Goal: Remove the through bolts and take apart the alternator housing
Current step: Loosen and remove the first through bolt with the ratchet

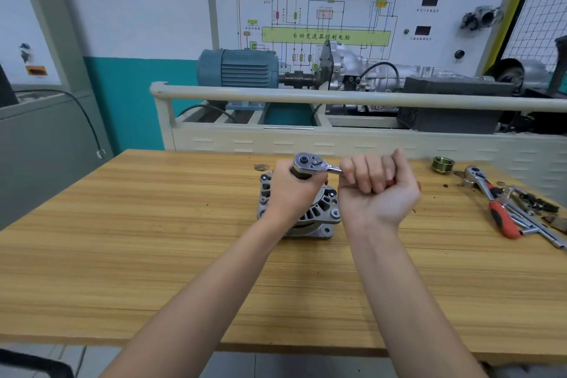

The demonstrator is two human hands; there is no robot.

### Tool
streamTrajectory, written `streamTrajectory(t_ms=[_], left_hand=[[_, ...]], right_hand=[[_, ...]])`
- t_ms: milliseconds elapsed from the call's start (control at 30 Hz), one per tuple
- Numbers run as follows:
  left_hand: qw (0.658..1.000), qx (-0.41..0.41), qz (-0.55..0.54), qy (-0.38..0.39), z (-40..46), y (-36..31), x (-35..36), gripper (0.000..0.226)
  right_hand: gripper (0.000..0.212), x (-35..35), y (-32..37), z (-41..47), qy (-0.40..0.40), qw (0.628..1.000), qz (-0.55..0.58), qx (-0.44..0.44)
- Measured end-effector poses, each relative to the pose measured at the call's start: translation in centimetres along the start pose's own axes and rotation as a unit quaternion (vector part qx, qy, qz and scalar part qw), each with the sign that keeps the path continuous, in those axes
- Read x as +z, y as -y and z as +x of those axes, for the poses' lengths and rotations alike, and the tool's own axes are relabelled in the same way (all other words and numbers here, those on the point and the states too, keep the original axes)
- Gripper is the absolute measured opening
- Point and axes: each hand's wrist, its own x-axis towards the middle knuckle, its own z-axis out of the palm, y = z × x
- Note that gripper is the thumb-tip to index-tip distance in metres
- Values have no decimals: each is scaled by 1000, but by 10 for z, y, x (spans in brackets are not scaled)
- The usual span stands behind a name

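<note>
Right hand (379, 190) fisted on ratchet (311, 163), left hand (291, 190) steadying alternator (319, 212)

I see the grey cast alternator housing (319, 212) standing on end on the wooden bench, ribbed vents facing up. A chrome ratchet (313, 164) sits atop it, handle pointing right.

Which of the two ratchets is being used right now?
The ratchet above the alternator, gripped by both hands: left hand under its head, right hand on its handle. The red-handled ratchet lies untouched at the right.
</note>
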Motion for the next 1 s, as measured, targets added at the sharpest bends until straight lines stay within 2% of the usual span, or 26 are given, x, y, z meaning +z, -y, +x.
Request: streamTrajectory(t_ms=[67, 133, 300, 367, 467, 633, 700, 767, 867, 1000], left_hand=[[1000, -2, 0, -1, -1, 1, 2, 48], [999, -7, 17, 40, -1, 0, -3, 45], [963, -23, 39, 265, 10, -13, -30, 34], [952, -43, 32, 303, 12, -16, -32, 35], [967, -54, 6, 249, 8, -12, -24, 38], [999, 4, -17, 39, -2, 0, -6, 44], [999, 11, -31, 4, -3, 2, 0, 45], [999, 11, -35, 11, -4, 3, 1, 45], [995, -7, -7, 96, -1, 0, -10, 46], [957, -17, 69, 283, 13, -13, -30, 31]], right_hand=[[54, -1, 0, -5, 9, 1000, -6, -18], [53, 2, 4, 3, 9, 1000, -23, 12], [43, 16, 10, 43, 37, 976, -57, 206], [44, 19, 11, 54, 44, 963, -56, 261], [46, 19, 10, 57, 28, 963, -40, 266], [52, 5, 3, 19, -13, 997, -5, 75], [48, 1, 1, 1, -6, 1000, -2, 15], [49, 0, 1, -7, 3, 1000, -7, -8], [53, 3, 6, 8, 7, 999, -25, 43], [45, 13, 14, 46, 24, 975, -49, 215]])
